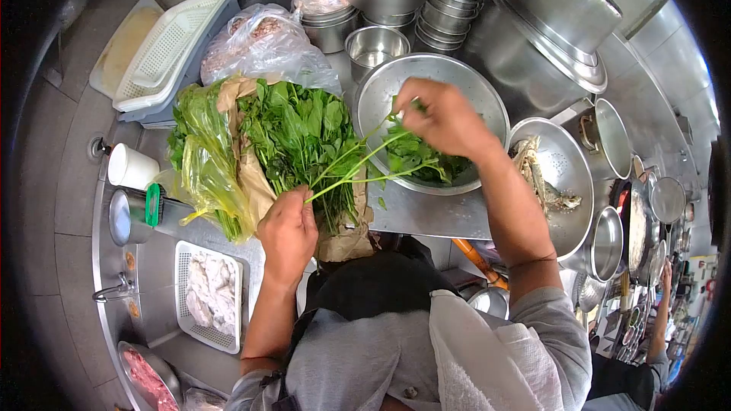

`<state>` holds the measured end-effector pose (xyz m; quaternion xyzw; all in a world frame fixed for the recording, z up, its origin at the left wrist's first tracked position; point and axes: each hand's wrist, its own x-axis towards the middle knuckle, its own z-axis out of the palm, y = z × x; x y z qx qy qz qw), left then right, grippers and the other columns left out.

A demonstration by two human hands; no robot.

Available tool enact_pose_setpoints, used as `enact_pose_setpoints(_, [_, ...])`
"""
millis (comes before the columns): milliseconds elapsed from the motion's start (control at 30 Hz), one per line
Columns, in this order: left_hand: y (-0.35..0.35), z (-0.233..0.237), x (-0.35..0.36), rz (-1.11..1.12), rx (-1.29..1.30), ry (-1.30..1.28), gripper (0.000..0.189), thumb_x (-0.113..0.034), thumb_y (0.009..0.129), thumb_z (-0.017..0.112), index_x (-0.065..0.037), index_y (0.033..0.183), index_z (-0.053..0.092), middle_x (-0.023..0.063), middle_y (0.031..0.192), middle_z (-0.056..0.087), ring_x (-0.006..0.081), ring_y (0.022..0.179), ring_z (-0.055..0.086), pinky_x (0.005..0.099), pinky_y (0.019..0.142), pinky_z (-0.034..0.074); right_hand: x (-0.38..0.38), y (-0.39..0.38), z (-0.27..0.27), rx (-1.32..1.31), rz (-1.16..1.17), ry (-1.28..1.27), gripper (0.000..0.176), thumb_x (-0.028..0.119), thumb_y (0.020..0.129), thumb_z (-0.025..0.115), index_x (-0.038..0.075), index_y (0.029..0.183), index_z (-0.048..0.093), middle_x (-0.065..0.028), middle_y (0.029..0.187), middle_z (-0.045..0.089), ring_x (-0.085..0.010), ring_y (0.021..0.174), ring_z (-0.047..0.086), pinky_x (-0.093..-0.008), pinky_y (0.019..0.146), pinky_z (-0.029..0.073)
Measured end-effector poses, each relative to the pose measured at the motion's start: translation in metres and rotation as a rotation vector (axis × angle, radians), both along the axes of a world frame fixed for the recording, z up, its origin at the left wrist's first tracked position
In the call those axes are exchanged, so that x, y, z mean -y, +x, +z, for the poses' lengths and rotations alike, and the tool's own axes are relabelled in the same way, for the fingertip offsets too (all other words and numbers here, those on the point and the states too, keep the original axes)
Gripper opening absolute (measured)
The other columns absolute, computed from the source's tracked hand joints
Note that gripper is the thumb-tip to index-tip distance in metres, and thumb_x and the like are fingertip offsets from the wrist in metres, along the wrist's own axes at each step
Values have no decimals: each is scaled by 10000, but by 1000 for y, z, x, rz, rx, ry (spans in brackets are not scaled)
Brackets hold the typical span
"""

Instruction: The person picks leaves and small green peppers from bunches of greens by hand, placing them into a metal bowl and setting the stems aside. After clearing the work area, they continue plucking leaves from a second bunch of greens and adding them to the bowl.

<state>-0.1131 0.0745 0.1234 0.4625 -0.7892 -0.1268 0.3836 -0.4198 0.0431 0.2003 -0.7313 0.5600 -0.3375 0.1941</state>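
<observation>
My left hand (289,232) is closed on the lower end of a branching green stem (358,171) that reaches over a large steel bowl (487,91). My right hand (442,118), blurred a little, is raised above that bowl with its fingers pinched on an upper leafy tip of the stem. Picked green leaves (422,156) lie in the bowl below it. Beside my left hand, a thick bunch of leafy greens (293,125) rests on brown paper (247,175). More greens in a yellow plastic bag (209,171) lie to its left.
A steel colander (575,171) with fish pieces stands right of the bowl. Behind are steel pots (377,49), a clear bag (266,49) and a big lidded pot (502,46). At left, a sink holds a white basket (236,289) of pale pieces. Another person's arm (661,312) shows far right.
</observation>
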Motion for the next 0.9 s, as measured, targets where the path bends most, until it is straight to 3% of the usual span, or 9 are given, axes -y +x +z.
enact_pose_setpoints(67, [2, -4, -1, 49, -44, 180, 124, -22, 902, 671, -22, 1026, 684, 163, 896, 709, 309, 791, 699, 385, 702, 551, 6, -24, -12, 133, -176, -161, 164, 54, 848, 656, 38, 1011, 664, -138, 923, 683, -293, 817, 652, -371, 727, 520])
enact_pose_setpoints(167, [7, -12, -1, 66, -174, 452, 100, -82, 953, 667, -13, 1024, 678, 114, 819, 686, 204, 723, 647, 330, 664, 516, -8, -44, -6, -294, -381, -300, 226, 75, 825, 674, 58, 1049, 700, -127, 964, 718, -325, 950, 659, -413, 804, 540])
enact_pose_setpoints(300, [5, -20, 1, -41, -440, 699, 134, -134, 1015, 635, -2, 1027, 661, -43, 761, 567, 54, 685, 492, 228, 626, 418, -25, -28, -12, -157, -377, -312, 257, 87, 843, 680, 45, 1095, 711, -147, 1050, 720, -331, 1017, 661, -421, 865, 533])
enact_pose_setpoints(367, [1, -14, 1, -48, -441, 767, 131, -128, 1013, 633, -1, 1033, 656, -26, 774, 583, 58, 714, 509, 219, 657, 416, -30, -4, -11, 31, -290, -244, 257, 94, 850, 688, 47, 1101, 713, -156, 1094, 718, -347, 1045, 657, -438, 910, 519])
enact_pose_setpoints(433, [-3, -11, 1, -69, -457, 784, 127, -123, 1011, 634, -1, 1035, 657, -23, 777, 586, 57, 712, 509, 219, 655, 414, -27, 19, -15, 201, -149, -340, 288, 144, 858, 701, 38, 1126, 708, -156, 1091, 717, -381, 1004, 648, -481, 929, 498])
enact_pose_setpoints(733, [-3, -14, -4, -96, -478, 753, 128, -138, 1011, 637, -15, 1005, 671, -33, 726, 565, 55, 670, 482, 232, 612, 410, -31, 34, -30, -395, -77, -468, 214, 195, 813, 700, 86, 997, 698, -67, 950, 668, -273, 968, 609, -445, 935, 451])
enact_pose_setpoints(900, [-4, -17, -11, -78, -387, 784, 129, -149, 1008, 647, -24, 995, 673, -44, 714, 551, 48, 662, 468, 236, 595, 401, -26, 26, -38, -463, -148, -519, 216, 194, 796, 708, 75, 974, 688, -61, 918, 648, -260, 903, 612, -437, 885, 468])
